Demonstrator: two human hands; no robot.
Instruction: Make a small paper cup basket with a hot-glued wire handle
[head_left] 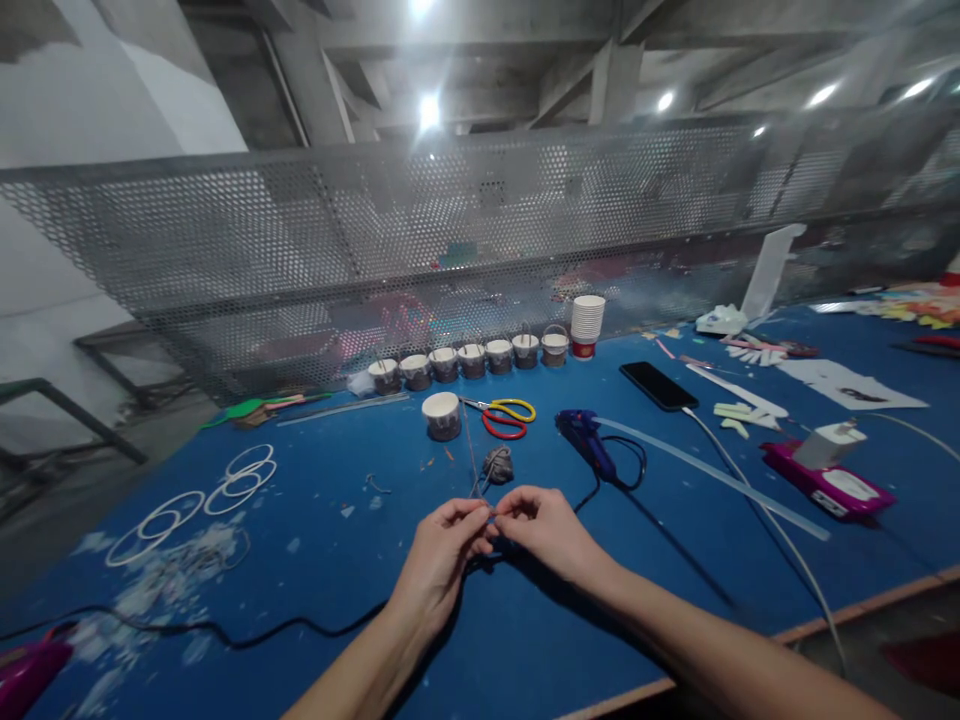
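Note:
My left hand and my right hand meet at the front middle of the blue table, fingertips pinched close together. Between them they hold grey yarn. Just beyond my fingers lies a small ball of grey yarn. A strand runs from near my hands up toward a paper cup with a grey-wrapped side. Beside that cup rest scissors with one red and one yellow handle. The yarn's end inside my fingers is too small to make out.
Several grey-wrapped cups line the back, beside a cup stack. To the right are a blue glue gun, a phone and a pink power strip. White rings lie left; a black cable crosses the front.

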